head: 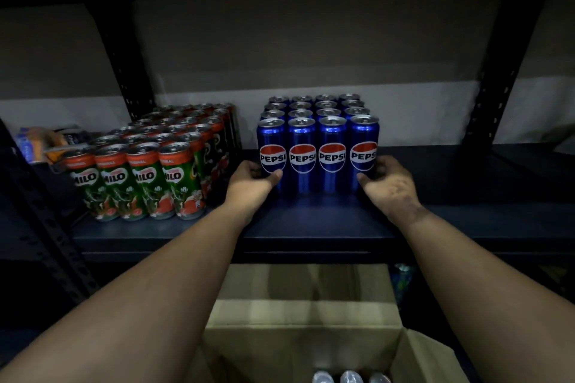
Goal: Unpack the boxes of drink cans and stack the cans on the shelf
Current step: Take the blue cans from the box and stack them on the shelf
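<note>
A block of blue Pepsi cans (pixel 317 149) stands upright in several rows on the dark shelf (pixel 311 221). My left hand (pixel 252 182) grips the front-left Pepsi can, thumb across its front. My right hand (pixel 389 183) wraps the front-right Pepsi can from the outside. To the left sits a block of green Milo cans (pixel 140 177), a small gap apart from the Pepsi block. Below the shelf an open cardboard box (pixel 298 336) shows three silver can tops (pixel 350 378) at the bottom edge of the view.
Black perforated shelf posts (pixel 130 78) rise at back left and back right (pixel 494 102). Small packets (pixel 40 143) lie on the neighbouring shelf at far left. Bare shelf surface stretches right of the Pepsi block. An upper shelf hangs overhead in shadow.
</note>
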